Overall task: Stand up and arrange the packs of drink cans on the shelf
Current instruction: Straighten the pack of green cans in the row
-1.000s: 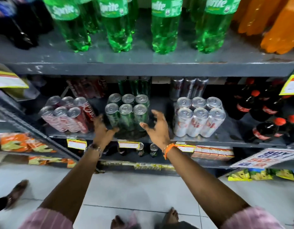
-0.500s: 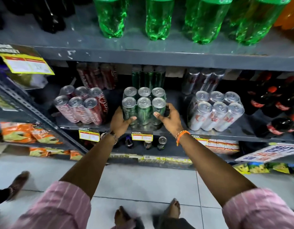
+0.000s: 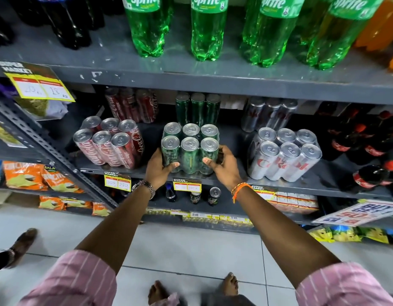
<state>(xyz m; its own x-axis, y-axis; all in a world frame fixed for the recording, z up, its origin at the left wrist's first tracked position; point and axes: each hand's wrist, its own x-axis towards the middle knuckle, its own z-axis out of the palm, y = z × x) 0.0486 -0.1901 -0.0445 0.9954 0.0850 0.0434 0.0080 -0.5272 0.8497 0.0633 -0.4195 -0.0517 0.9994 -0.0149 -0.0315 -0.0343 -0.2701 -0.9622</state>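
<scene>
Both hands were clamped on the green six-pack (image 3: 189,149): my left hand (image 3: 159,169) gripped its left side with the thumb across the front cans, and my right hand (image 3: 223,165) held the right side the same way. That pack stood upright at the near edge of the middle shelf (image 3: 319,184), its can tops facing up. Left of it, apart from it, the red cola pack (image 3: 111,142) leaned toward the left. To the right, the silver pack (image 3: 284,154) also stood tilted, well clear of my right hand. More cans stood far back behind each pack. On the shelf above, green Sprite bottles (image 3: 205,27) stood in a row. Yellow price tags (image 3: 187,185) hung from the near edge below my hands.
</scene>
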